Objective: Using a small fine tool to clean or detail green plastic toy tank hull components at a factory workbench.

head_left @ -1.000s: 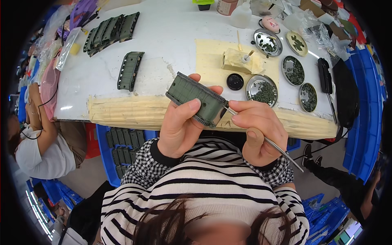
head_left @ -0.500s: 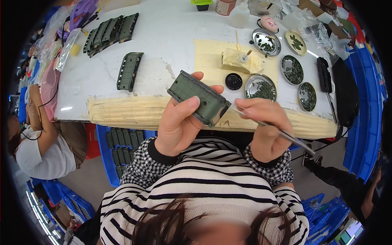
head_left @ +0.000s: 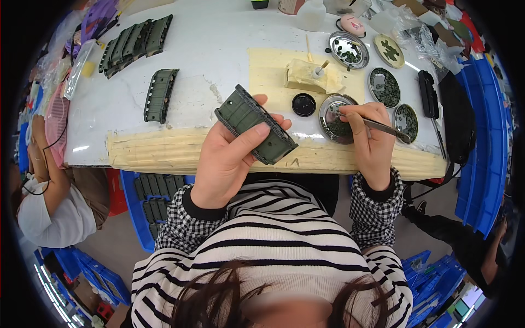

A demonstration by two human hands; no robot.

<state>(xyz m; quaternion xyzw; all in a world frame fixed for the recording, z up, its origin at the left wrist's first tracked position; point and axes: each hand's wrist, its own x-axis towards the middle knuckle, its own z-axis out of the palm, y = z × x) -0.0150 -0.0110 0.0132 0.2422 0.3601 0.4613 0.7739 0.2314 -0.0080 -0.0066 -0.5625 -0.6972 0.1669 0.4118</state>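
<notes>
**Green piece in one hand, brush in the other**

Your left hand (head_left: 229, 164) is wrapped around a dark green ridged piece (head_left: 255, 131), thumb pressed on top, holding it up over the near edge of the white table (head_left: 219, 60). Your right hand (head_left: 372, 142) pinches a thin brush (head_left: 383, 127), its tip in a round metal dish (head_left: 337, 111) of dark green paint. Just left of that dish sits a small black lid (head_left: 303, 104). Three more round dishes (head_left: 384, 86) lie farther right. On the far left, more green pieces (head_left: 134, 41) lie in a row, and one (head_left: 161, 94) lies alone nearer you.
</notes>
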